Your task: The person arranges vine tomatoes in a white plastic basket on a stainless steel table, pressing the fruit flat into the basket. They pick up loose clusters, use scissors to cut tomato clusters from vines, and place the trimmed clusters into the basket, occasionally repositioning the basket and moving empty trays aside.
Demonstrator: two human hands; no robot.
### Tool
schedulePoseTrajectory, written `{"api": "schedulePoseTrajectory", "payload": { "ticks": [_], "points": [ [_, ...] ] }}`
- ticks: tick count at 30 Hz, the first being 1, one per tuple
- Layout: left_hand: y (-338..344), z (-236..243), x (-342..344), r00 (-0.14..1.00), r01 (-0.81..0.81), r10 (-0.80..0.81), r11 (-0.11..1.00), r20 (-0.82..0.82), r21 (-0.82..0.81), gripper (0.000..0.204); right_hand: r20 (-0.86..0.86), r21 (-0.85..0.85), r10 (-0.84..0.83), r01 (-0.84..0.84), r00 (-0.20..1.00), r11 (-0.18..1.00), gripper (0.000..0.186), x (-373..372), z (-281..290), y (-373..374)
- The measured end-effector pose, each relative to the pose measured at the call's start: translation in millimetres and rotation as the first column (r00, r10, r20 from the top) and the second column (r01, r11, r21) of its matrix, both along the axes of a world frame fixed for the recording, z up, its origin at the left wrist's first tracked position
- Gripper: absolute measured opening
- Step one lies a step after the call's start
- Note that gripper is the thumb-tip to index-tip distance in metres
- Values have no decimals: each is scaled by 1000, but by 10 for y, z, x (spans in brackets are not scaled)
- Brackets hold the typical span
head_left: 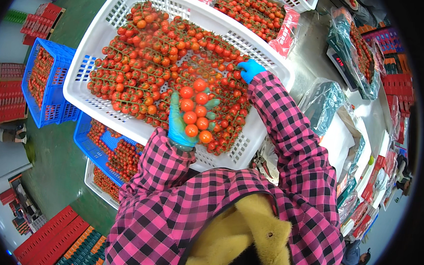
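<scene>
My left hand (183, 124), in a blue glove with darker fingertips, is closed around a vine of several large red tomatoes (189, 116), held over a white perforated crate (79, 79) full of cherry tomatoes on green stems (129, 81). Some tomatoes cover the palm. At the crate's right side, my right hand (248, 70), also blue-gloved, has its fingers curled among the tomatoes; what they hold is unclear. Both forearms wear pink-and-black checked sleeves.
Blue crates of tomatoes (47, 106) stand left and below. A steel table (305, 56) bears a red carton (285, 31), a scale (340, 67) and bagged boxes. Stacked red boxes (44, 234) line the green floor (54, 168). Another person (354, 255) is at the lower right.
</scene>
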State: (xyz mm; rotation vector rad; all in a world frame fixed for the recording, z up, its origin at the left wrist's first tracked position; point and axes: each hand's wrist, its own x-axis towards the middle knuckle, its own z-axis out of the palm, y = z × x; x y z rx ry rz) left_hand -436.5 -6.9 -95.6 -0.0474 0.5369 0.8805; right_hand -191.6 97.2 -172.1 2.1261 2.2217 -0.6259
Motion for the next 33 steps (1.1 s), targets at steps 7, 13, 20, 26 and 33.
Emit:
{"api": "schedulePoseTrajectory", "payload": {
  "ticks": [7,13,20,26,33],
  "points": [
    [-2,232,323,944,244,-244,969,224,28,61,145,-14,262,-263,954,965,16,141,5,-286],
    [-167,1071,1375,935,355,-303,808,-185,470,57,-999,-1,-33,740,28,673,7,654,1022,-1788],
    [-463,1157,3726,685,719,-362,195,-632,667,43,-474,-416,211,428,-855,802,23,2134,1671,-3428],
    [-1005,450,4566,109,827,621,-490,-776,-276,48,-425,-512,315,512,-849,689,20,2393,1475,-4139],
    [-1534,771,3623,657,752,-355,240,-665,614,61,-497,-389,228,450,-837,804,37,2162,1550,-3652]
  ]
}}
